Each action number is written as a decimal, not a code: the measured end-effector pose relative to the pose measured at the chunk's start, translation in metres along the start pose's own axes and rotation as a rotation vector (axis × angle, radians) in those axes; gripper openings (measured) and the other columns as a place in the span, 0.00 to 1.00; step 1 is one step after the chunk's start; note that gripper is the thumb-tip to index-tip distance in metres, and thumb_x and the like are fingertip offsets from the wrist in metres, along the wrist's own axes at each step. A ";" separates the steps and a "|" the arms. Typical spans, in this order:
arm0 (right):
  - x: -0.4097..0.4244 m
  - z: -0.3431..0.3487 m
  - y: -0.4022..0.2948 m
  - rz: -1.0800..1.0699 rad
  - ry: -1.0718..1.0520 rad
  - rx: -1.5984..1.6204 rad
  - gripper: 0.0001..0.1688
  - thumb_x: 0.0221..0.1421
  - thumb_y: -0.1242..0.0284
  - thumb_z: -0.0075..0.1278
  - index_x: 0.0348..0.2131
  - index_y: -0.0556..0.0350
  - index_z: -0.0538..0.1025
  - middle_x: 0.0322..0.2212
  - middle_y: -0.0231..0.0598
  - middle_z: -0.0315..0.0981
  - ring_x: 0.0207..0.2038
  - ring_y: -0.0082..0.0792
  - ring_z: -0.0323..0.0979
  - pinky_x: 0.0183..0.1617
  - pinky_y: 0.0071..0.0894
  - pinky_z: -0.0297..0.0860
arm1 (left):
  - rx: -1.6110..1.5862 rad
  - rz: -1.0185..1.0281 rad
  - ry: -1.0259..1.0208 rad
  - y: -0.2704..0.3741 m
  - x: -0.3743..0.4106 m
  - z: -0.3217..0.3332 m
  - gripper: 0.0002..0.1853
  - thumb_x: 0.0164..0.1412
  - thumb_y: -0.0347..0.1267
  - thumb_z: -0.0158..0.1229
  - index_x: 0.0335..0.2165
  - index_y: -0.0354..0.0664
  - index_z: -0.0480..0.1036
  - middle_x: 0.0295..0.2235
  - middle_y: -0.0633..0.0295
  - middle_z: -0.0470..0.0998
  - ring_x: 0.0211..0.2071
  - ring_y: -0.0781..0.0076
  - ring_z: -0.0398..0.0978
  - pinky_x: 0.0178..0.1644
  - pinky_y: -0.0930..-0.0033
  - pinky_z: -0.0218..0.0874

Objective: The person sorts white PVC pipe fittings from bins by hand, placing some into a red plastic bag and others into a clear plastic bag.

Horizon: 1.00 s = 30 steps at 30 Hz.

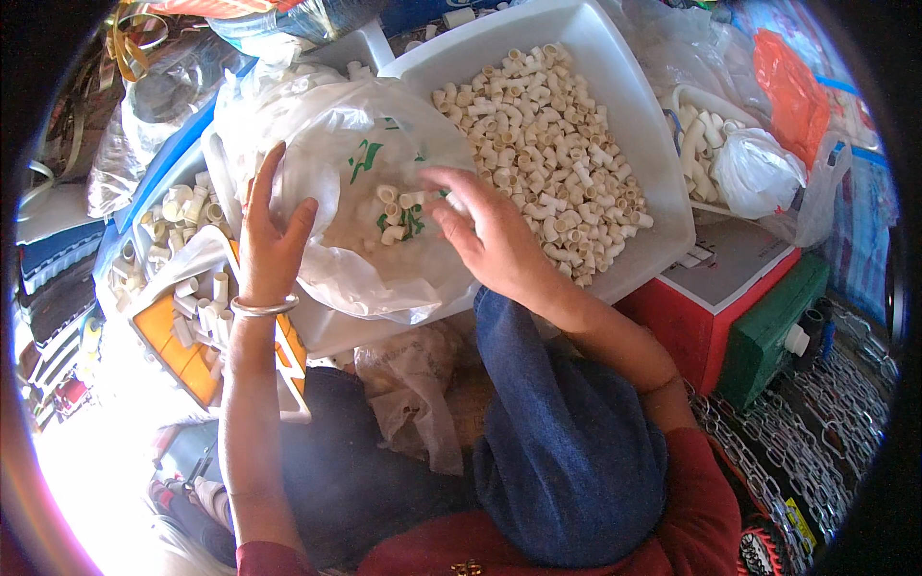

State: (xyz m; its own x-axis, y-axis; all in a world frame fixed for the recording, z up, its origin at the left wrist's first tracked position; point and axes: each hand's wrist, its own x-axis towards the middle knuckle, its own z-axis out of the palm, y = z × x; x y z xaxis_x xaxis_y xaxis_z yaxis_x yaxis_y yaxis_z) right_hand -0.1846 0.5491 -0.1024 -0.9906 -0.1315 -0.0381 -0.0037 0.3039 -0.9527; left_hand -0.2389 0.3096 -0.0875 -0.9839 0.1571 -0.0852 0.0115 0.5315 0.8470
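Observation:
Before me, a clear plastic bag [374,288] with green printing lies spread open, its mouth towards me. A few white PVC elbow fittings [392,210] rest inside it. My left hand [270,241], with a metal bangle on the wrist, is at the bag's left edge, fingers spread and nothing in its grasp. Over the bag's right side is my right hand [486,223], slightly blurred, thumb and fingers apart. Something pale shows between them; whether it is held is unclear. To the right, a large white plastic tub [648,151] holds a heap of small elbow fittings [555,158].
At left, a yellow-and-white container [194,367] holds short white pipe fittings [205,306]; more fittings [184,205] lie behind it. At right are a red box [691,317], a green case [774,331], metal chains [807,432] and an orange bag [789,97].

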 end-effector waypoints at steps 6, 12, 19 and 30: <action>-0.008 0.000 -0.005 -0.278 -0.062 -0.073 0.24 0.46 0.78 0.51 0.46 0.56 0.66 0.42 0.48 0.67 0.43 0.44 0.69 0.44 0.37 0.69 | 0.431 0.211 0.022 0.009 -0.005 0.000 0.35 0.45 0.24 0.56 0.55 0.42 0.58 0.53 0.52 0.62 0.55 0.55 0.56 0.59 0.58 0.45; -0.015 -0.088 0.079 0.114 0.253 -0.412 0.15 0.50 0.77 0.48 0.41 0.51 0.73 0.38 0.43 0.73 0.33 0.39 0.74 0.36 0.34 0.70 | 0.404 0.217 0.049 0.012 -0.004 -0.011 0.33 0.48 0.24 0.53 0.55 0.42 0.58 0.54 0.54 0.59 0.56 0.57 0.55 0.60 0.58 0.44; -0.044 -0.100 0.102 0.414 -0.206 -0.819 0.22 0.41 0.68 0.55 0.41 0.47 0.73 0.37 0.40 0.73 0.39 0.41 0.71 0.40 0.38 0.67 | 0.468 0.194 0.029 0.003 -0.005 -0.008 0.31 0.50 0.27 0.53 0.54 0.40 0.58 0.54 0.54 0.59 0.57 0.57 0.54 0.61 0.57 0.43; -0.026 -0.086 0.102 0.276 -0.093 -0.843 0.25 0.41 0.69 0.55 0.42 0.52 0.70 0.43 0.43 0.65 0.38 0.45 0.70 0.40 0.42 0.67 | 0.464 0.206 0.046 -0.004 -0.005 -0.011 0.31 0.50 0.26 0.53 0.55 0.41 0.58 0.55 0.55 0.60 0.57 0.57 0.54 0.61 0.58 0.42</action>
State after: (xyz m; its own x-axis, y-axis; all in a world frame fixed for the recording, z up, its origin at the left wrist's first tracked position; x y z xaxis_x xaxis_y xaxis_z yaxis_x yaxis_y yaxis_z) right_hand -0.1706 0.6649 -0.1728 -0.9561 -0.0154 -0.2927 0.0979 0.9244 -0.3687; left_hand -0.2359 0.2974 -0.0841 -0.9594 0.2669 0.0911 0.2743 0.8086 0.5205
